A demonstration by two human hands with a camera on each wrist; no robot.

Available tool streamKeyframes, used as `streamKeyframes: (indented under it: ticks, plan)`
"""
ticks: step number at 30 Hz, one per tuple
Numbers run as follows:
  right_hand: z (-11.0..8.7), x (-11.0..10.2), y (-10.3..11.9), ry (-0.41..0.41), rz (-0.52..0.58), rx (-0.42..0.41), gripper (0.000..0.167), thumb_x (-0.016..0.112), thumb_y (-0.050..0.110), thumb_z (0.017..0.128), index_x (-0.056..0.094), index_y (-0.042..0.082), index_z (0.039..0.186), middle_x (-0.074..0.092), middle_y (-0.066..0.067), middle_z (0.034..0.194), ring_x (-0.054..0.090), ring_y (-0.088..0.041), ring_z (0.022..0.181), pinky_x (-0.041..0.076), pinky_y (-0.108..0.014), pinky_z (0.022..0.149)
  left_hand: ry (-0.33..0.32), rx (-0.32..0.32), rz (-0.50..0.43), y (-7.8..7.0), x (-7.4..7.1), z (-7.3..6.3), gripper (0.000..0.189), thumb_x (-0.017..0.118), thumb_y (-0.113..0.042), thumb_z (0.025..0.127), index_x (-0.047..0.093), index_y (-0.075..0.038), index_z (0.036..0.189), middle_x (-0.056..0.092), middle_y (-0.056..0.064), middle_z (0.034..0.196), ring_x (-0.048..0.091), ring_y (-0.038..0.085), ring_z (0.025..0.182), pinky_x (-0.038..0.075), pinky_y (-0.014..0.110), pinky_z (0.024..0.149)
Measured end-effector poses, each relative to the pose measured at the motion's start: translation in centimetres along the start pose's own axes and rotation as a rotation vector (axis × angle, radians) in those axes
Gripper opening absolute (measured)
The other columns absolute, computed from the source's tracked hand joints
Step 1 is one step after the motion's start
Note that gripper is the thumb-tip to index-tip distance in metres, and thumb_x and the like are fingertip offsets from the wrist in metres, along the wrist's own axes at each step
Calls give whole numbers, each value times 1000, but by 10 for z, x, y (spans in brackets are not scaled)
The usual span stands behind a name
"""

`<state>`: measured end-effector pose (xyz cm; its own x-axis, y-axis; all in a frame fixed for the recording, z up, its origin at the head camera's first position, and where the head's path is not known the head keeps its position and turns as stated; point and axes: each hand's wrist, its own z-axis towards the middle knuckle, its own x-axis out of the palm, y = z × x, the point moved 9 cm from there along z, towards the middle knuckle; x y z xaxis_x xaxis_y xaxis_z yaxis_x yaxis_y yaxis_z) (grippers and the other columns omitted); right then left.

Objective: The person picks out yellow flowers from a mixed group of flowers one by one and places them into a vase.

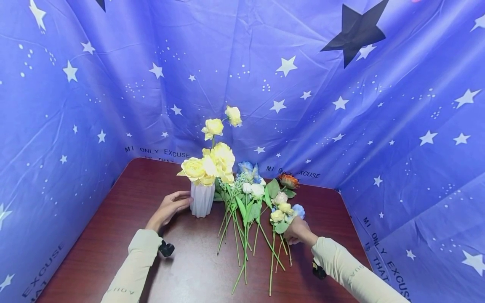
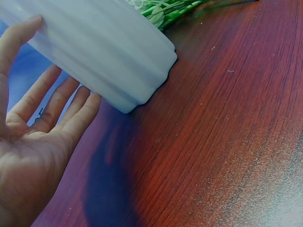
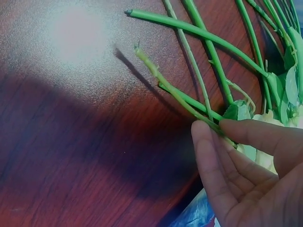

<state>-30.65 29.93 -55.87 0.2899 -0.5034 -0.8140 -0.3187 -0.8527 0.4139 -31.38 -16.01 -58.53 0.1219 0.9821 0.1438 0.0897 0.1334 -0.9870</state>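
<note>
A white ribbed vase point(image 1: 202, 201) stands upright with large yellow flowers point(image 1: 208, 165) in it. My left hand point(image 1: 175, 207) is at the vase's left side; in the left wrist view its fairly straight fingertips touch the white wall point(image 2: 102, 52). On the right, my right hand point(image 1: 297, 230) reaches into a group of pale yellow and blue blooms point(image 1: 284, 212). The right wrist view shows thumb and forefinger pinching a thin green flower stem point(image 3: 175, 94), its cut end pointing away from the hand. Which bloom this stem carries is hidden.
Between the hands lie loose flowers with white blooms point(image 1: 254, 190), a blue bloom point(image 1: 249, 170) and several crossing green stems point(image 1: 246, 244). An orange flower point(image 1: 289, 181) lies at the back right of the brown table point(image 1: 189, 261). A blue star-printed cloth point(image 1: 227, 75) surrounds the table.
</note>
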Motion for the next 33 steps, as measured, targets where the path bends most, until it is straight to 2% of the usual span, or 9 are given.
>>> streamKeyframes:
  ticks: [5, 10, 14, 21, 26, 31, 33]
  plan:
    - [-1, 0, 2, 40, 39, -14, 10, 75, -6, 71, 71, -5, 62, 68, -11, 53, 69, -21, 48, 62, -34, 53, -4, 5, 1, 0, 0, 1, 55, 65, -7, 98, 43, 14, 144, 66, 14, 124, 67, 2, 104, 55, 30, 102]
    - [0, -1, 2, 37, -45, -5, 12, 72, -6, 70, 69, -3, 59, 68, -10, 53, 68, -18, 48, 62, -32, 53, -20, -6, 9, 1, 0, 1, 58, 67, -9, 97, 43, 13, 146, 65, 17, 129, 67, 2, 104, 57, 27, 99]
    - [1, -2, 0, 32, -89, 6, 11, 69, -8, 68, 67, -2, 59, 68, -9, 53, 68, -16, 48, 61, -29, 53, -26, -18, 16, 0, 0, 1, 59, 68, -10, 97, 43, 11, 147, 61, 23, 135, 68, 2, 103, 56, 30, 101]
    - [-1, -5, 2, 82, -45, 17, 7, 65, -10, 71, 71, -6, 68, 70, -13, 57, 70, -18, 51, 63, -31, 57, -28, -23, 10, -5, 1, -1, 60, 69, -9, 96, 44, 12, 146, 58, 27, 137, 68, 2, 102, 55, 37, 104]
    - [-3, -7, 7, 132, -69, -7, 8, 66, -9, 75, 72, -7, 71, 71, -11, 60, 69, -15, 52, 63, -30, 60, -28, -25, -14, -6, 0, -1, 59, 69, -6, 96, 44, 13, 145, 61, 20, 135, 69, 1, 101, 53, 40, 106]
    - [-6, -7, 15, 170, -25, -48, 12, 62, -10, 78, 73, -9, 73, 71, -13, 62, 67, -12, 52, 63, -30, 60, -21, -21, -36, -6, 0, 0, 58, 69, -7, 96, 44, 15, 144, 68, 9, 122, 70, 3, 100, 53, 41, 106]
    - [-7, -8, 18, 160, 5, -55, 10, 62, -13, 76, 72, -11, 73, 71, -14, 60, 66, -13, 50, 63, -31, 59, -20, -20, -33, -7, 0, 1, 58, 70, -9, 96, 45, 15, 143, 69, 8, 120, 70, 3, 100, 54, 40, 105]
